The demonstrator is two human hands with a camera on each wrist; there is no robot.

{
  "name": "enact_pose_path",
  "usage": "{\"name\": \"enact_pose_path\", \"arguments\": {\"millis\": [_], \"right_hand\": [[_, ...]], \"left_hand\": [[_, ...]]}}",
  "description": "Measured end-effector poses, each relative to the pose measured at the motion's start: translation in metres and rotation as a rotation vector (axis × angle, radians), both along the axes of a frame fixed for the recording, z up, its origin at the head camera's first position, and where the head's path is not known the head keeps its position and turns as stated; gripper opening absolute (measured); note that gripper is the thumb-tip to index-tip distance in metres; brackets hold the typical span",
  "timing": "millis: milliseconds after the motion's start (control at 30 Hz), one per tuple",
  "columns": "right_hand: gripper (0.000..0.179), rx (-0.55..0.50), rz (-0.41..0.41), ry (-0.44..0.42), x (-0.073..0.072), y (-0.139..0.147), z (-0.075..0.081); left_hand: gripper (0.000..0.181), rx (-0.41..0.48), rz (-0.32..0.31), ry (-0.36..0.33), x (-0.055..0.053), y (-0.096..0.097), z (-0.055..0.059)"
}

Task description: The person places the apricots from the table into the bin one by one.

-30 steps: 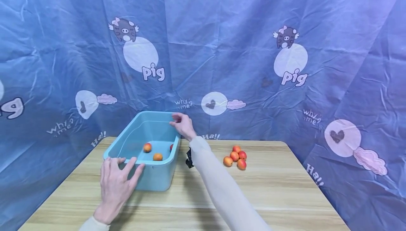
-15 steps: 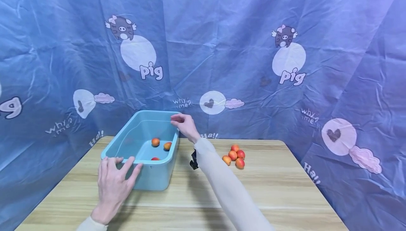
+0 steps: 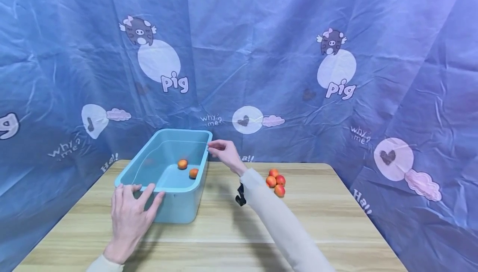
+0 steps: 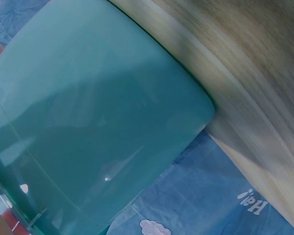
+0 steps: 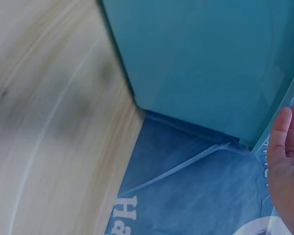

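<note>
A: What is nearest to the person?
B: The left hand (image 3: pixel 128 218). Its fingers are bent over the near edge of the blue box (image 3: pixel 183 190) and, I judge, have hold of it; the thumb is spread apart.
A: And how does the box lie?
B: It stands on the table (image 3: pixel 317 230), its long side running away from the person. Inside I see two orange fruits (image 3: pixel 182 164).
A: Where are the others?
B: Four red fruits (image 3: pixel 279 190) lie together on the table, to the right of the right hand (image 3: pixel 228 154) and lower. This hand is nearer to them than the left.
A: Does it hold something?
B: I see nothing in it. The fingers are loose, almost straight, at the box's right edge. Whether they touch, I cannot tell.
A: What is hidden?
B: The near wall covers part of the box floor, and the right sleeve (image 3: pixel 284 218) may cover some fruit. Both wrist views cut off the hands. Behind everything hangs a blue cloth (image 3: pixel 261 35).
</note>
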State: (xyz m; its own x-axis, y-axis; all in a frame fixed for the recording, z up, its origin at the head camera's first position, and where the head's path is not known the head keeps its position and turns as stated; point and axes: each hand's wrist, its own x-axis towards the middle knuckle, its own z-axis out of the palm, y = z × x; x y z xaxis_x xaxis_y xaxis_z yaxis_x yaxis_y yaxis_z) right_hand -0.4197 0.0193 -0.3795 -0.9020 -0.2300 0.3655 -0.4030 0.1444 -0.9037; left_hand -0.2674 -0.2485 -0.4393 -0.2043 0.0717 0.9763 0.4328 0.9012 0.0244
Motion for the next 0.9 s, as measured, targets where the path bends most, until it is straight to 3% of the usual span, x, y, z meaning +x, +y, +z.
{"name": "enact_pose_path", "arguments": {"millis": [300, 600, 900], "right_hand": [[0.028, 0.010, 0.063, -0.037, 0.015, 0.030, -0.022], [0.024, 0.052, 0.050, -0.033, 0.046, 0.053, -0.014], [0.026, 0.032, -0.002, -0.081, 0.025, 0.077, -0.045]], "left_hand": [[0.056, 0.000, 0.000, -0.020, 0.000, 0.002, -0.001], [0.056, 0.001, 0.003, -0.016, 0.001, -0.001, -0.001], [0.056, -0.002, -0.001, -0.005, 0.000, 0.000, -0.001]]}}
